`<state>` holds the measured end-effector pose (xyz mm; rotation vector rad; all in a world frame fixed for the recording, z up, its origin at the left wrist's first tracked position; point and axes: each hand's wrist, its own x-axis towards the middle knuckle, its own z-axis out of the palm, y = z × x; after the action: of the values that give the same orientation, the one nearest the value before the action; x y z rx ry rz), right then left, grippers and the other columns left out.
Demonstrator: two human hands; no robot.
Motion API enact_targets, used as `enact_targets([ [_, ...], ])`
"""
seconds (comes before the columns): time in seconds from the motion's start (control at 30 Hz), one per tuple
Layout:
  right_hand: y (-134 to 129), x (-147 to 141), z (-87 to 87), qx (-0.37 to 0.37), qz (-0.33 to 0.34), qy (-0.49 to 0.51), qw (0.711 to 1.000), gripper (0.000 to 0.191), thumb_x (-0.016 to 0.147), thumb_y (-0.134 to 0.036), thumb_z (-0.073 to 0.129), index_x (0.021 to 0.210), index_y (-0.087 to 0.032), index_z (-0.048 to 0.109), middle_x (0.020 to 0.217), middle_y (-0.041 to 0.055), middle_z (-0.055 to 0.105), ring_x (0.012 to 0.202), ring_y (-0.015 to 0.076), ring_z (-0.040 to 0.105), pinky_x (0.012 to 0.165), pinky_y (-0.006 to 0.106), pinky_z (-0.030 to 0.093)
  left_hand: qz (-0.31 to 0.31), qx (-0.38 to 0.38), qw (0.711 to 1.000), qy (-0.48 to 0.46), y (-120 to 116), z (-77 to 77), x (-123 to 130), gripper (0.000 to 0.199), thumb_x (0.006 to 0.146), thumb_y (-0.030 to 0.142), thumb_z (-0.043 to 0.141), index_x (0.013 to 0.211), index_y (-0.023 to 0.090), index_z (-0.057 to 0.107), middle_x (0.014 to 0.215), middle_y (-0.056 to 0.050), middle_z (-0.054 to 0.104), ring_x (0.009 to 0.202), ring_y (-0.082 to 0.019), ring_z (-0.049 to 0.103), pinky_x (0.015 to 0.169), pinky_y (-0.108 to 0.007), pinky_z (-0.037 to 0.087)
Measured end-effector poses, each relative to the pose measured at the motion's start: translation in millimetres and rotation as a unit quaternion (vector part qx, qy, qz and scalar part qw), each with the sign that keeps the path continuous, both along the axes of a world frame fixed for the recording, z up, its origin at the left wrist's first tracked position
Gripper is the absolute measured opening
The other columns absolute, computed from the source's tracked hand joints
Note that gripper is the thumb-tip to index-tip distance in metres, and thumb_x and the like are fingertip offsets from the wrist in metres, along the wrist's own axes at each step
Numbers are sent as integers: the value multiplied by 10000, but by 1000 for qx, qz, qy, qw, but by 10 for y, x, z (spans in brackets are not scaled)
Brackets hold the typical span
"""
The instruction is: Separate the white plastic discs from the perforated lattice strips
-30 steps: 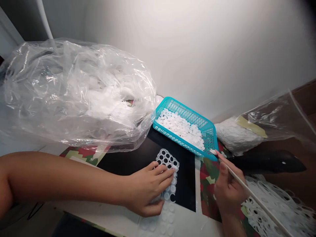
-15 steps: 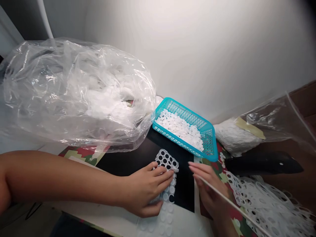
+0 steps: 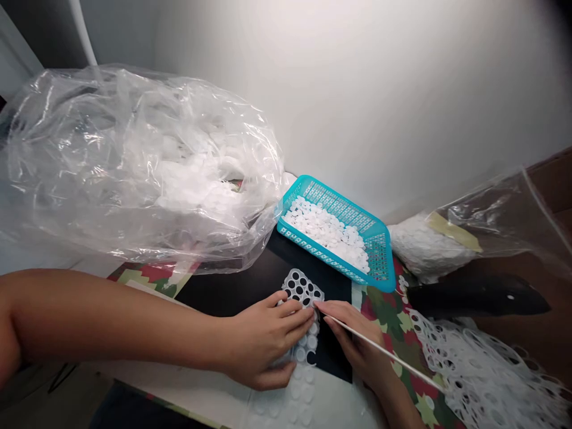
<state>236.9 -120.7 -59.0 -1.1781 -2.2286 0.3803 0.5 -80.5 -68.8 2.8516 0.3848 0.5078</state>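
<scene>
My left hand (image 3: 272, 339) lies palm down, fingers stretched, on a translucent plastic sheet of round discs (image 3: 311, 342). The sheet's far end (image 3: 297, 280) shows punched-out round holes with the black mat visible through them. In my right hand (image 3: 361, 339) is a thin white stick (image 3: 393, 357), pinched between the fingers. Its tip end meets the sheet close to my left fingertips; whether it touches a disc is hidden. Beyond the hands stands a turquoise basket (image 3: 335, 253) with many loose white discs (image 3: 326, 229) in it.
A large clear plastic bag (image 3: 134, 179) of white pieces fills the left. At right lie a heap of holed sheet scraps (image 3: 496, 369), a black handle-shaped object (image 3: 478, 296) and a clear bag of white material (image 3: 429, 247). A black mat (image 3: 227, 280) covers part of the table.
My right hand has moved left with the white stick, bringing its end up to the sheet beside my left fingers. My left hand has stayed in place.
</scene>
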Motion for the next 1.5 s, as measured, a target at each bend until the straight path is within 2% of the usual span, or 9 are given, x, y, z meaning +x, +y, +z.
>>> enact_targets([
  [0.3, 18, -10, -75, 48, 19, -31, 998, 310, 913, -98, 485, 1174, -200, 619, 1109, 82, 697, 1004, 197, 646, 847, 354, 574, 10, 56, 998, 4, -34, -8, 14, 572, 867, 374, 421, 1315, 20, 454, 1310, -176, 523, 1092, -286, 502, 973, -397, 339],
  [0.5, 3, 1, -196, 98, 34, -66, 992, 390, 895, -60, 493, 1261, -175, 556, 1178, 105, 664, 1060, 209, 617, 877, 357, 556, -4, 47, 999, -1, -17, -7, 22, 567, 844, 369, 448, 1287, 17, 479, 1264, -187, 546, 1079, -291, 510, 963, -398, 350],
  [0.67, -43, -102, -110, 79, -76, -3, 994, 330, 913, -68, 453, 1178, -204, 595, 1051, 56, 693, 961, 172, 646, 845, 299, 548, -14, 46, 999, -1, -11, -4, 9, 580, 839, 359, 460, 1300, 7, 457, 1296, -199, 520, 1086, -291, 506, 942, -389, 363],
  [0.8, -81, -110, -62, 51, -151, 36, 987, 278, 919, -98, 467, 1105, -223, 630, 1053, 44, 686, 958, 167, 655, 853, 284, 538, -17, 40, 999, 12, -19, -17, 4, 594, 847, 374, 452, 1320, 15, 440, 1308, -199, 508, 1092, -293, 501, 949, -390, 355],
  [1.03, -106, -89, -113, -19, -220, 108, 969, 215, 927, -188, 498, 1052, -249, 661, 1031, 20, 697, 942, 165, 664, 836, 269, 552, -16, 30, 999, 2, -16, 1, 3, 584, 836, 367, 483, 1296, 9, 448, 1285, -201, 522, 1078, -296, 502, 921, -394, 360],
  [1.17, -83, -81, -95, -61, -180, 119, 975, 204, 925, -193, 507, 1032, -256, 669, 1019, 20, 697, 938, 166, 663, 822, 263, 554, -14, -29, 999, 6, 21, 24, -4, 610, 833, 376, 489, 1332, 38, 399, 1299, -167, 513, 1024, -270, 508, 902, -385, 349],
  [1.3, -78, -66, -77, -59, -131, 129, 981, 239, 919, -143, 502, 1054, -260, 660, 1037, 31, 689, 975, 177, 646, 850, 287, 536, 13, -94, 995, -12, 75, 33, 12, 612, 851, 412, 490, 1358, 94, 361, 1273, -143, 523, 1047, -265, 498, 918, -386, 312],
  [1.4, -91, -51, -69, -52, -92, 134, 985, 284, 912, -101, 493, 1099, -257, 639, 1048, 39, 687, 985, 180, 643, 860, 300, 530, 23, -130, 991, -21, 126, 55, 35, 518, 877, 385, 490, 1329, 153, 389, 1241, -110, 536, 1054, -241, 506, 920, -375, 287],
  [1.5, -103, -31, -52, -46, -59, 120, 990, 314, 905, -76, 488, 1127, -248, 627, 1049, 47, 691, 968, 183, 653, 850, 307, 536, 27, -165, 986, -27, 181, 84, 55, 368, 868, 268, 498, 1223, 182, 456, 1139, -66, 580, 1017, -201, 530, 886, -348, 280],
])
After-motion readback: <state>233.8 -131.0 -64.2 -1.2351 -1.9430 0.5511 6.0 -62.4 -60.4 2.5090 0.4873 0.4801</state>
